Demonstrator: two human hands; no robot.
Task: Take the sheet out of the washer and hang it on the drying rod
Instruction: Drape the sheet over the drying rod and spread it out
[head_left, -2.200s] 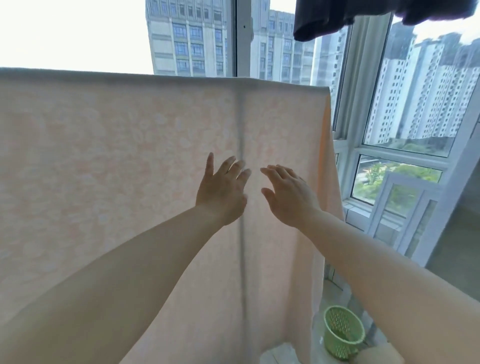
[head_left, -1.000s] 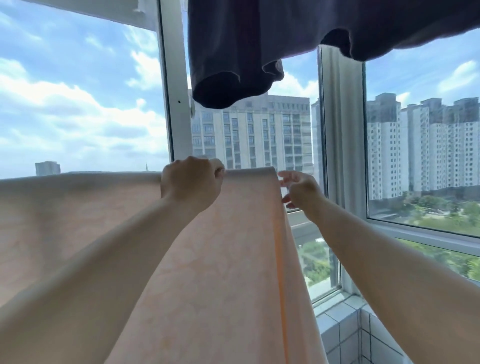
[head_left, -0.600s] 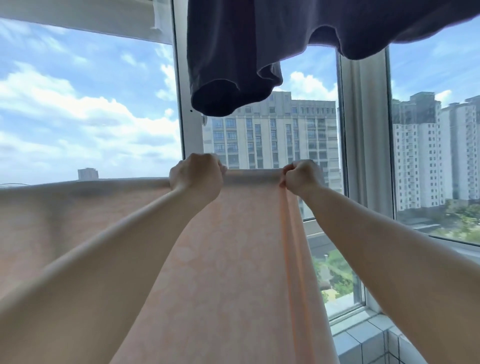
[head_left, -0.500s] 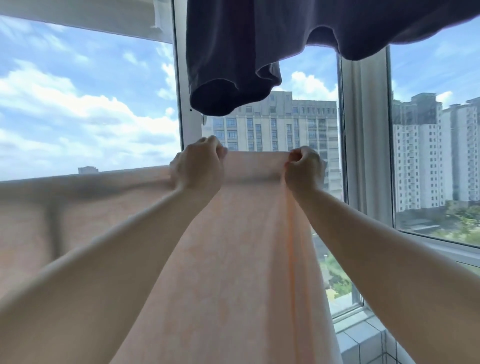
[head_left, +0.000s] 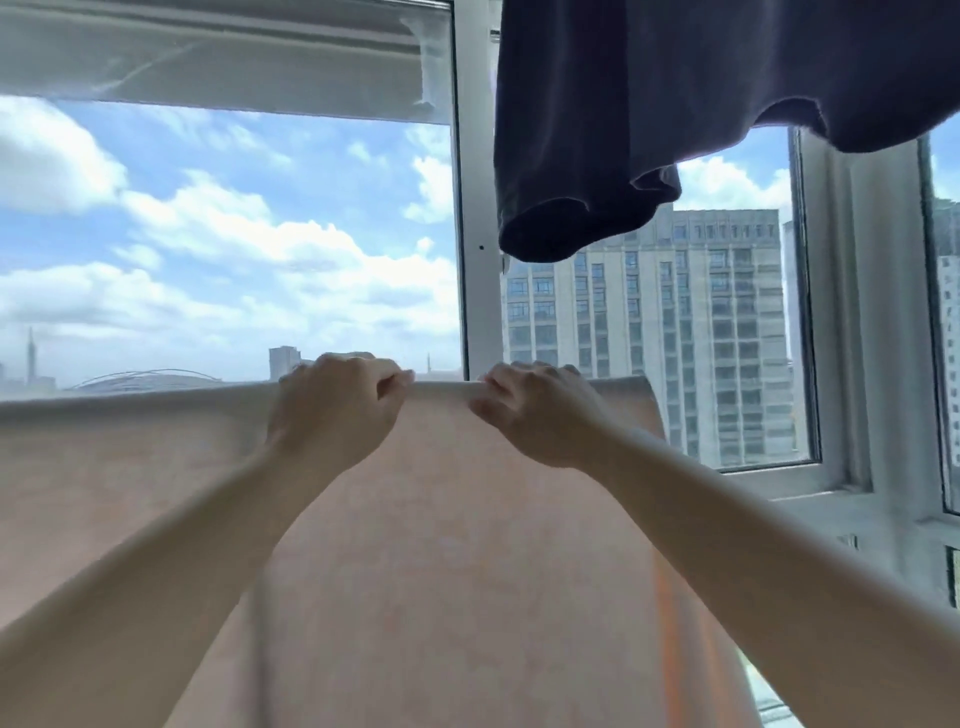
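Head view: a person stands at a high-rise window with both bare arms raised toward the top fold of a pale peach sheet (head_left: 441, 545), which hangs draped over a horizontal line and fills the frame from nine o'clock across to about four o'clock. The rod itself is hidden beneath the cloth; only the sheet's rounded top fold shows, running level from the left border to a corner at roughly three o'clock of centre.

The left hand (head_left: 332, 410), just left of centre, has its fingers curled over the top fold, thumb tucked against the cloth, gripping the sheet. The right hand (head_left: 540, 415), just right of centre, also curls its fingers round the same fold and grips it. The two hands sit close together, a short bare stretch of whitish fold between them.

A darker orange band runs down the sheet near its right edge, toward five o'clock.

Overhead, from twelve to two o'clock, a dark navy garment (head_left: 649, 104) hangs down, its lowest hem well above the hands and apart from the sheet. A white window frame (head_left: 480, 270) rises vertically behind the hands at twelve o'clock. Through the glass at nine to eleven o'clock lies blue sky with white cloud; at two to three o'clock stands a grey tower block (head_left: 675, 338).
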